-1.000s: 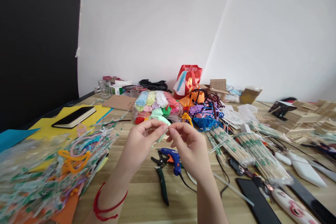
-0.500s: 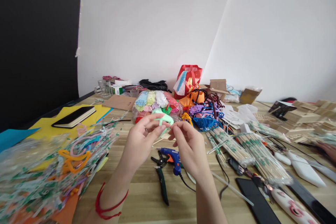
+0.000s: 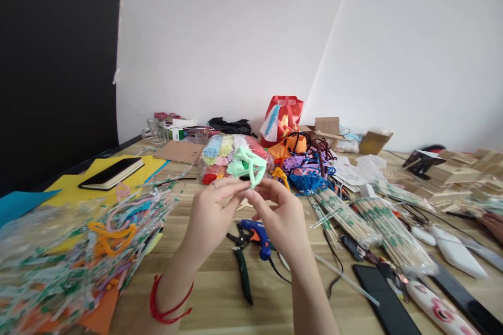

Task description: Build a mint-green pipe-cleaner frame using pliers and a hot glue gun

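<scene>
Left hand (image 3: pixel 210 217) and right hand (image 3: pixel 282 217) both pinch the mint-green looped piece (image 3: pixel 251 169) at its lower end; light, steady pressure should leave loops uncrushed.

Above the blue glue gun (image 3: pixel 264 247), your left hand (image 3: pixel 210 217) and right hand (image 3: pixel 282 217) hold a mint-green looped piece (image 3: pixel 242 166) by its lower end, fingertips together. Dark-handled cutters (image 3: pixel 244 275) lie just left of the gun; bagged sticks (image 3: pixel 395 238), right; a red bag (image 3: pixel 290 121), well beyond.
</scene>
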Available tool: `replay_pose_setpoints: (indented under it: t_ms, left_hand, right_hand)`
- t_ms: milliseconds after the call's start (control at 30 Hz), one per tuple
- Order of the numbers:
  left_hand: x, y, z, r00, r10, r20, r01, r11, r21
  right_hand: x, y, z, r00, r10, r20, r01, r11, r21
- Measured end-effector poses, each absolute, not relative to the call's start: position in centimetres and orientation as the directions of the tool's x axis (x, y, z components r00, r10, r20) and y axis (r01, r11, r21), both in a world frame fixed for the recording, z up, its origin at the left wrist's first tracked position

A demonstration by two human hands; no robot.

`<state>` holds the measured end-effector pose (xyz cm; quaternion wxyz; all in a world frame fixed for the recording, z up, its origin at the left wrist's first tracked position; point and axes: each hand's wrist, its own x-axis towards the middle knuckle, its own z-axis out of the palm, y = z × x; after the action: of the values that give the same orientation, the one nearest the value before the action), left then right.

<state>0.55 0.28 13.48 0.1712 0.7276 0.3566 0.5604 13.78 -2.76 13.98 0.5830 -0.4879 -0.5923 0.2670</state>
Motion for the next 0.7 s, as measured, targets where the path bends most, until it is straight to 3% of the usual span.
replay_pose_setpoints:
  t_ms: [133,267,433,500,700]
  left_hand:
    - [0.6,0.1,13.6,0.182,0.6,0.779,0.354,-0.779,0.517]
    - [0.1,-0.1,14.0,0.238,0.635,0.735,0.305,-0.767,0.564]
    - [-1.2,0.3,14.5,-0.083,0.729,0.68,0.221,-0.652,0.726]
    - [-1.6,0.6,14.6,-0.132,0.756,0.642,0.157,-0.623,0.766]
    - [-2.0,0.5,15.1,0.176,0.857,0.484,0.07,-0.502,0.862]
  right_hand:
    - [13.7,-2.6,13.8,0.158,0.879,0.449,0.302,0.39,-0.87]
    - [14.2,-2.4,13.8,0.241,0.871,0.428,0.349,0.334,-0.876]
    - [14.6,-2.5,14.2,0.31,0.857,0.412,0.384,0.283,-0.879]
    - [14.7,-2.6,14.3,0.269,0.877,0.399,0.374,0.287,-0.882]
    - [14.6,-2.5,14.2,0.138,0.933,0.333,0.278,0.286,-0.917]
